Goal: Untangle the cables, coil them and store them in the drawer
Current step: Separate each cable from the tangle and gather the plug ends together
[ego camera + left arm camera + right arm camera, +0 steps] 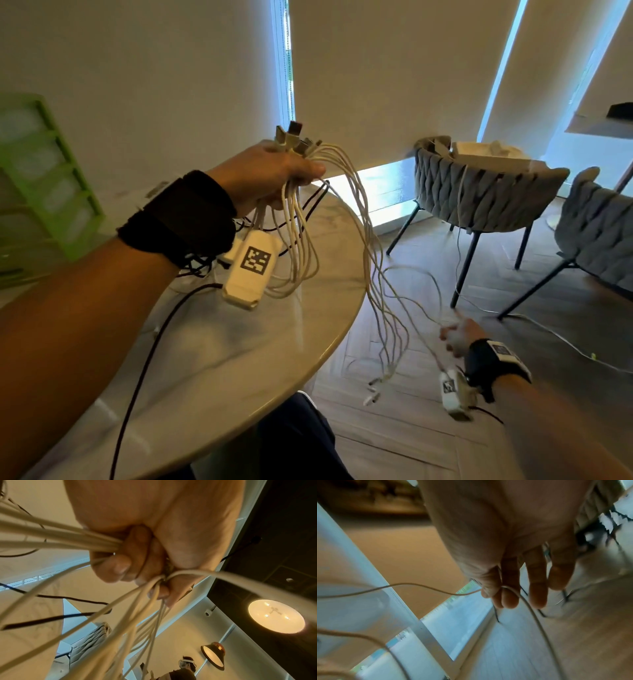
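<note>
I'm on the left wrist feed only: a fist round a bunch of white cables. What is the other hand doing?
Observer: The right hand is held low beside the table, pinching one white cable between thumb and forefinger.
Operator: Does it run to my bundle?
Observer: It appears to; it rises toward the left hand, though the strands overlap.
Operator: Where are the plugs?
Observer: One cluster of connectors sticks up above the left hand; other ends dangle near the floor.

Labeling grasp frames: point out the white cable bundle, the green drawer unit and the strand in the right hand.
white cable bundle (pixel 301 240): head view, loops hanging below the left hand.
green drawer unit (pixel 48 171): head view, front frame.
single white strand (pixel 532 615): right wrist view, below the fingers.
</note>
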The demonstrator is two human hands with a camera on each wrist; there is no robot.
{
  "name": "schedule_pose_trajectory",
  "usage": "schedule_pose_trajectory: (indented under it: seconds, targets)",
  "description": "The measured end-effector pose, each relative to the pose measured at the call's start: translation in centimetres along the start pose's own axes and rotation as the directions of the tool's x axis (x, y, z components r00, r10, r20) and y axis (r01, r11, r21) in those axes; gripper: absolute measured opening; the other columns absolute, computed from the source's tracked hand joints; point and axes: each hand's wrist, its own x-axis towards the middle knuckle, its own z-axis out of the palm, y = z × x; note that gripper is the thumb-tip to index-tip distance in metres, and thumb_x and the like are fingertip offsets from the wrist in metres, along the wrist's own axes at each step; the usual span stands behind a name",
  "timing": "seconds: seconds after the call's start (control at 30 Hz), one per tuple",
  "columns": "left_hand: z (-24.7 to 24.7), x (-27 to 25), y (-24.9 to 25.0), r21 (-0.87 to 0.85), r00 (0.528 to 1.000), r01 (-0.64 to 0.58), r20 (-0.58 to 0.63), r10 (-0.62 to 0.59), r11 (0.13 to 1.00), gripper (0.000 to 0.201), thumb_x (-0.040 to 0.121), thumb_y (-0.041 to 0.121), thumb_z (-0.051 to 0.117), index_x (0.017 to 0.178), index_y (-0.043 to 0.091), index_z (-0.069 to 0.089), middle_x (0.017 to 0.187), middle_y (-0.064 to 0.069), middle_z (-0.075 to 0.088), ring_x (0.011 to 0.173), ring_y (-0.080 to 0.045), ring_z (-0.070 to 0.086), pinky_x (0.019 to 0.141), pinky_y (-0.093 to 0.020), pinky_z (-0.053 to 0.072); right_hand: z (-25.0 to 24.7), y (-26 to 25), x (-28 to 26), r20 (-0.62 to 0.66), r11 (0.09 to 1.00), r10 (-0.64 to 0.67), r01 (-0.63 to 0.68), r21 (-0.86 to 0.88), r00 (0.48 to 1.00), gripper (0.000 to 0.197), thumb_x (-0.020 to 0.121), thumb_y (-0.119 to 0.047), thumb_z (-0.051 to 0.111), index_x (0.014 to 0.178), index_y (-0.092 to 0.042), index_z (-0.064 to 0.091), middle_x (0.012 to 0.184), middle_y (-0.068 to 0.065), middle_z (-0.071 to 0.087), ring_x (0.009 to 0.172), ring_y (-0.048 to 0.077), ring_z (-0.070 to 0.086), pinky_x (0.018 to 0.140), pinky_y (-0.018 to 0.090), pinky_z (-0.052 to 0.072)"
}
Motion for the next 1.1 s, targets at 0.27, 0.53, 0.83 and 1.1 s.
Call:
schedule_pose_trajectory:
  seconds: [0.27,0.53,0.83,1.1]
  targets:
    - [1.4,0.3,0.3,0.173,0.999,0.040,-0.028,-0.035,0.984,0.029,0.086,0.025,0.066,0.061,0.018,0.054,0.054,0.006,0.047,0.053,-0.011,0.042,0.050,-0.025,0.036,-6.4,-4.4,-1.7,-0.051,0.957,-0.028,0.042,0.286,0.998,0.040,0.087,-0.016,0.068,0.125,-0.005,0.057,0.111,0.016,0.062,0.090,0.025,0.058,0.063,0.032,0.049]
    - [3.2,0.1,0.6,0.314,0.991,0.067,0.086,-0.098,0.947,0.026,0.086,0.030,0.068,0.067,0.012,0.062,0.061,0.000,0.052,0.057,-0.014,0.045,0.054,-0.029,0.038,-12.8,-14.0,-7.3,-0.690,0.810,-0.317,0.564,0.161,0.651,0.023,0.088,-0.016,0.055,0.103,-0.011,0.071,0.093,-0.001,0.065,0.087,0.015,0.060,0.085,0.025,0.047]
    - [4.3,0.0,-0.3,0.073,0.991,0.135,-0.007,-0.135,0.988,0.026,0.084,0.026,0.068,0.062,0.016,0.058,0.059,0.002,0.051,0.054,-0.013,0.043,0.045,-0.023,0.035,-12.2,-18.6,-11.4,-0.454,0.732,-0.662,0.644,-0.222,0.596,0.021,0.094,-0.022,0.056,0.109,-0.013,0.068,0.097,0.002,0.068,0.085,0.015,0.061,0.079,0.025,0.043]
    - [10.9,-2.2,-0.7,-0.163,0.879,0.304,0.427,-0.211,0.939,0.033,0.091,0.030,0.062,0.061,0.017,0.060,0.066,0.001,0.064,0.050,-0.008,0.043,0.053,-0.023,0.032,-10.6,-23.4,-12.0,-0.230,0.774,-0.586,0.452,-0.443,0.777,0.031,0.096,-0.026,0.046,0.116,-0.010,0.063,0.114,0.008,0.066,0.095,0.021,0.059,0.083,0.030,0.042]
